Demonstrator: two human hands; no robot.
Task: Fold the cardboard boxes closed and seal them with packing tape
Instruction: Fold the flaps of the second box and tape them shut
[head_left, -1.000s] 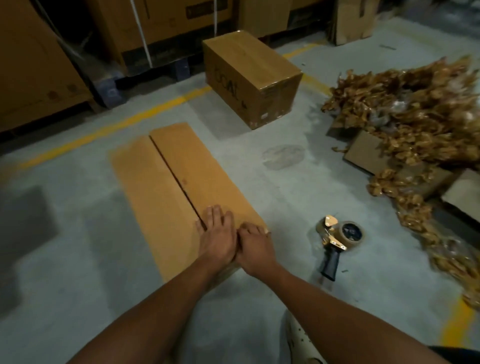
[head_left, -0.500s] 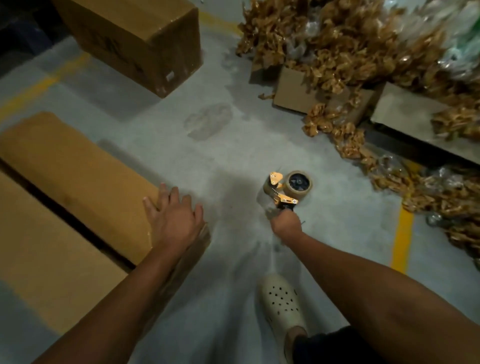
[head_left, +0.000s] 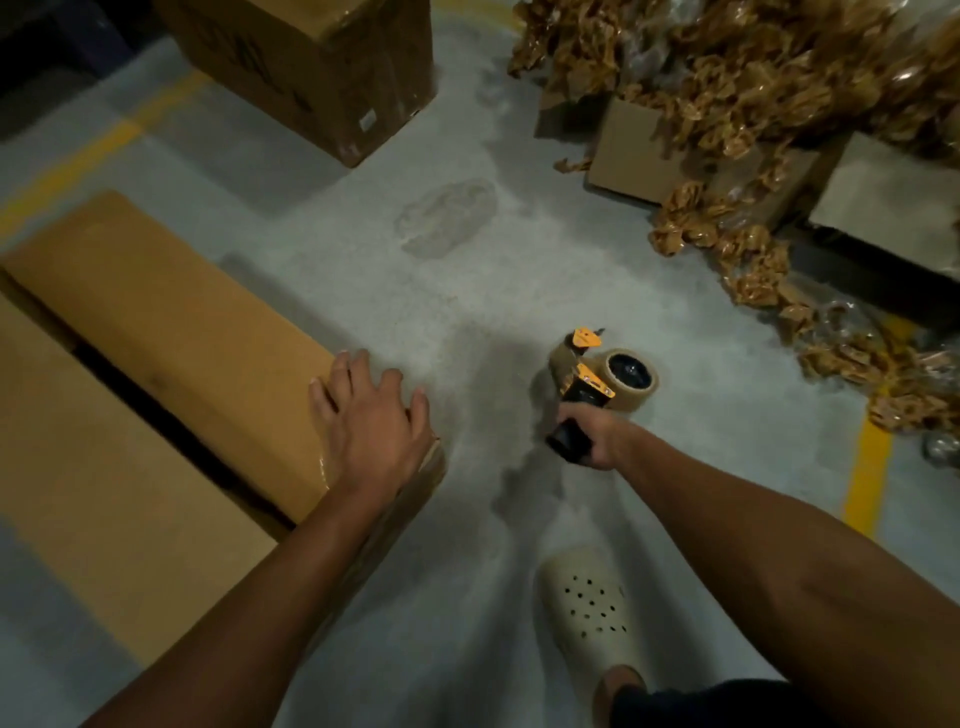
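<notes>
A long brown cardboard box (head_left: 171, 332) lies on the floor at left, its two top flaps folded down with a dark gap between them. My left hand (head_left: 371, 426) presses flat on the near right corner of the right flap, fingers spread. To the right, my right hand (head_left: 592, 436) grips the black handle of an orange tape dispenser (head_left: 597, 379) with a roll of brown packing tape (head_left: 631, 376). The dispenser sits just above the grey floor, apart from the box.
A sealed cardboard box (head_left: 322, 67) stands at the top. A heap of crumpled brown tape and plastic (head_left: 727, 93) covers flattened cartons at the top right. A yellow floor line (head_left: 867, 462) runs at right. My foot in a cream clog (head_left: 592, 608) is near the bottom.
My right hand left the box flap, reached right and took hold of the tape dispenser's handle, then tilted it up. My left hand stayed pressed on the flap. The view swung right.
</notes>
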